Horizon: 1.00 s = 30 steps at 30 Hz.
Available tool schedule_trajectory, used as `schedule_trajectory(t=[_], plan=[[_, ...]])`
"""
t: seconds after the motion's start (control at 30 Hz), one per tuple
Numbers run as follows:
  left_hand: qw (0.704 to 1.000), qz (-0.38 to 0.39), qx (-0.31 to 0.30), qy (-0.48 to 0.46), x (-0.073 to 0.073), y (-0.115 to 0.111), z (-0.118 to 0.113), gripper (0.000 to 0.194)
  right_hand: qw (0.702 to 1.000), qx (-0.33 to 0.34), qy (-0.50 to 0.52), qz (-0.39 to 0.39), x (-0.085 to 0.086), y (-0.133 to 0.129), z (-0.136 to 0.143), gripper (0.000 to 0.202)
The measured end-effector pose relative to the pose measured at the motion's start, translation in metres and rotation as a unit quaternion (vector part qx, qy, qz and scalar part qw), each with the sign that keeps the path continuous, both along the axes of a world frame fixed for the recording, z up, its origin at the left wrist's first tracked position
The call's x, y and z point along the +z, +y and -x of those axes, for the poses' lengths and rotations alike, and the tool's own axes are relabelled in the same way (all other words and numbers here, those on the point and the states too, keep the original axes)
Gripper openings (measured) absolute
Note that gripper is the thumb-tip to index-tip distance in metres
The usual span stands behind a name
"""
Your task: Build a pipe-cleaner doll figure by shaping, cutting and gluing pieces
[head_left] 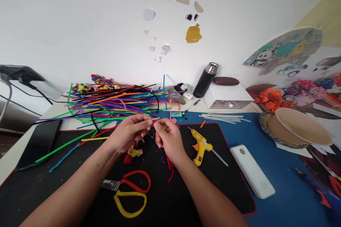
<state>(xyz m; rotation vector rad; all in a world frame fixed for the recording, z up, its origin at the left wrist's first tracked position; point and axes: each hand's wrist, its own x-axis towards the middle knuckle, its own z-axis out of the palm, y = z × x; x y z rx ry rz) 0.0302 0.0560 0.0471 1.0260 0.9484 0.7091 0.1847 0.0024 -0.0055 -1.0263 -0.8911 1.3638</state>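
Above the black mat [173, 212], my left hand [134, 129] and my right hand [170, 140] meet fingertip to fingertip. Both pinch a red pipe cleaner [153, 122], mostly hidden by the fingers. Red lengths [169, 170] hang or lie just below my right hand; whether they join the pinched piece I cannot tell. Under my left hand lies a small yellow and red pipe-cleaner figure [135, 151]. Scissors with one red and one yellow handle [130, 193] rest nearer to me. A yellow glue gun [201, 145] lies to the right of my right hand.
A heap of coloured pipe cleaners [125, 103] spreads along the back left. A black phone [39, 145] lies at left. Behind stand a black thermos [205, 81] and a white box [229, 94]. A white power bank [252, 170] and a bowl [303, 127] are at right.
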Motion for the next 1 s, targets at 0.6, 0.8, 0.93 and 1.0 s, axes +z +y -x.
schedule_trajectory(t=[0.6,0.8,0.93,1.0], plan=[[0.998,0.014,0.038,-0.041,-0.007,-0.007,-0.011,0.042,0.998,-0.008,-0.041,-0.056,0.004,-0.007,-0.011,0.034],[0.992,0.019,0.065,-0.111,-0.011,-0.013,-0.016,0.039,0.996,-0.022,-0.035,-0.079,0.009,-0.011,-0.009,0.03],[0.987,0.017,0.055,-0.15,-0.012,-0.017,-0.018,0.036,0.995,-0.024,-0.037,-0.086,0.014,-0.015,-0.007,0.03],[0.987,0.007,0.052,-0.154,-0.012,-0.017,-0.018,0.036,0.995,-0.024,-0.041,-0.089,0.015,-0.016,-0.006,0.031]])
